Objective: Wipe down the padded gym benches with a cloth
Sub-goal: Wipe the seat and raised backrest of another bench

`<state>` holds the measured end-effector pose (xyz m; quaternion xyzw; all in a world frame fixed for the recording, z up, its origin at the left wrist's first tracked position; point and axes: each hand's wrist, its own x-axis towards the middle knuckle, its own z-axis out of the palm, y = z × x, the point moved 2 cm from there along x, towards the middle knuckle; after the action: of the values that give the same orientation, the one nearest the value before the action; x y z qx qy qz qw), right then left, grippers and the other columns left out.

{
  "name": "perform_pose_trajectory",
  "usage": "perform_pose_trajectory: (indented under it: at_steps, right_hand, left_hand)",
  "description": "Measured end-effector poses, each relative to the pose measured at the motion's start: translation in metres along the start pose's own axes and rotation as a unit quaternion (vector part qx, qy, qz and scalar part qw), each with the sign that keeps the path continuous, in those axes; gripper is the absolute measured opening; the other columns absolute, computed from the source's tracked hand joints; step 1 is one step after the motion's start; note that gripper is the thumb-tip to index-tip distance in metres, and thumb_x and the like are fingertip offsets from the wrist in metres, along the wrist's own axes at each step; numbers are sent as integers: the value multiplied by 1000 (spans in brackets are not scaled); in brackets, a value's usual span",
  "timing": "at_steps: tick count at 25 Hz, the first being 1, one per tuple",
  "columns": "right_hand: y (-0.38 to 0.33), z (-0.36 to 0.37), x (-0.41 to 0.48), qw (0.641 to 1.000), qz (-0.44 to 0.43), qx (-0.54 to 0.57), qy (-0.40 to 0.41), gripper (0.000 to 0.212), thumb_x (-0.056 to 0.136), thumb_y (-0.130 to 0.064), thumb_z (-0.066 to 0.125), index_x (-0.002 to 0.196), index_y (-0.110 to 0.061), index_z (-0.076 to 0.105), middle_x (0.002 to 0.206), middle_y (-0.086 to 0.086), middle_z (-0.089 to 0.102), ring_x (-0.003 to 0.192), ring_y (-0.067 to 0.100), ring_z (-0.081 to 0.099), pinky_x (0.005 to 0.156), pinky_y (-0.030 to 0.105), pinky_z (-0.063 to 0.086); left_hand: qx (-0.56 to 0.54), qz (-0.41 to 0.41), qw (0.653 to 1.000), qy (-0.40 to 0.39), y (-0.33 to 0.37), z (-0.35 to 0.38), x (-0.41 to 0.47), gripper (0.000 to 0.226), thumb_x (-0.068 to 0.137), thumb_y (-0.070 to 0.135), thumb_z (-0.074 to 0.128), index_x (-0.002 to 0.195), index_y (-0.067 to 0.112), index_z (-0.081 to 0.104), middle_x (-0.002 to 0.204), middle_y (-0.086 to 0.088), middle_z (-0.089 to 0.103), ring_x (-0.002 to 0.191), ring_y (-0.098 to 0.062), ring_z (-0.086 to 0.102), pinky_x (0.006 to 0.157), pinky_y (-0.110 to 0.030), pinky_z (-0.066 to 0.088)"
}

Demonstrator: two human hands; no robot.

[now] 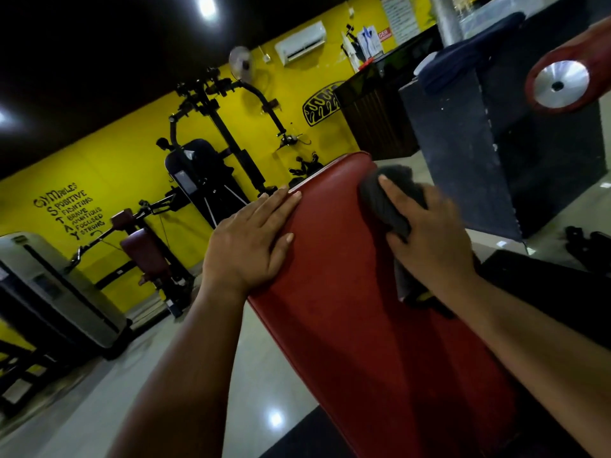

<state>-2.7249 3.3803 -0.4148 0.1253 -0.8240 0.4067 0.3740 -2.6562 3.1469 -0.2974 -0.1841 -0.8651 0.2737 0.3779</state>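
Note:
A long red padded bench (pixel 344 292) runs from the bottom of the view up to its rounded far end at centre. My left hand (pixel 251 246) lies flat on the bench's left edge, fingers spread, holding nothing. My right hand (pixel 429 239) presses a dark grey cloth (pixel 390 200) against the upper right part of the pad. The cloth bunches out past my fingertips, and a strip of it hangs down under my wrist.
A red roller pad with a silver end cap (pixel 558 84) juts in at the top right. A dark pillar (pixel 489 153) stands behind the bench. Black multi-gym machines (pixel 205 173) line the yellow wall at left. Glossy tiled floor (pixel 132 391) lies beside the bench.

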Motion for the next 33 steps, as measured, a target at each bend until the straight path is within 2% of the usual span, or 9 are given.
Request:
perform_pose_trajectory:
  at_steps: [2, 5, 12, 14, 17, 22, 26, 28, 33]
  right_hand:
    - [-14, 12, -35, 999, 43, -18, 15, 88, 79, -27, 73, 150, -44, 24, 140, 15, 40, 109, 38, 44, 78, 47, 51]
    - [-56, 28, -82, 999, 7, -43, -1, 97, 66, -34, 83, 148, -40, 33, 137, 22, 48, 101, 43, 54, 70, 48, 52]
    - [-100, 43, -116, 960, -256, -78, -83, 91, 61, -37, 84, 141, -44, 42, 139, 11, 51, 98, 41, 61, 64, 52, 53]
    - [-89, 40, -111, 945, -304, -77, -98, 84, 67, -32, 78, 141, -46, 40, 141, 8, 48, 98, 40, 60, 64, 53, 53]
    - [-74, 38, -109, 890, -429, -122, -92, 60, 86, -26, 45, 143, -44, 37, 144, 7, 43, 101, 40, 60, 66, 52, 53]
    - [-101, 43, -113, 942, -304, -130, -64, 57, 86, -31, 39, 141, -43, 41, 139, 11, 50, 98, 43, 60, 64, 51, 51]
    - [-88, 44, -125, 907, -395, -129, -62, 57, 88, -27, 34, 142, -43, 39, 141, 10, 45, 96, 41, 60, 62, 50, 52]
    - [-58, 34, -111, 915, -376, -141, -44, 59, 87, -25, 40, 142, -46, 40, 140, 11, 48, 91, 42, 60, 62, 47, 51]
    - [15, 0, -57, 960, -214, -181, -7, 84, 71, -25, 72, 144, -45, 34, 139, 17, 49, 93, 46, 55, 61, 47, 52]
  left_hand:
    - [-7, 1, 1000, -7, 0, 0, 1, 57, 96, 44, 34, 150, 26, 38, 153, 1, 43, 130, -25, 52, 92, -39, 49]
    - [-26, -14, 999, -15, 0, 0, 0, 58, 96, 46, 35, 150, 28, 39, 152, 2, 44, 127, -26, 53, 93, -41, 48]
    - [3, -10, 1000, 15, 2, 0, -1, 55, 97, 45, 35, 149, 26, 42, 149, 0, 47, 123, -25, 52, 88, -40, 49]
    - [16, 4, 1000, 25, 2, 0, -3, 54, 98, 45, 35, 148, 28, 43, 150, 0, 46, 128, -24, 46, 95, -41, 45]
    - [27, 43, 998, 30, 4, 4, -10, 51, 98, 44, 36, 146, 29, 44, 148, 1, 48, 134, -24, 43, 104, -42, 39]
    - [28, 41, 998, 45, 3, 3, -10, 49, 97, 42, 40, 144, 30, 48, 147, 2, 49, 134, -23, 44, 104, -42, 40]
    - [15, 34, 998, 55, 7, 4, -15, 48, 99, 41, 38, 144, 27, 49, 148, 0, 49, 137, -23, 42, 107, -41, 37]
    - [14, 23, 997, 70, 9, 7, -21, 48, 99, 38, 39, 144, 24, 50, 149, -2, 47, 139, -25, 41, 110, -43, 34]
    - [59, 27, 995, 82, 16, 13, -31, 49, 100, 38, 37, 147, 23, 45, 152, -3, 43, 142, -24, 37, 116, -45, 27]
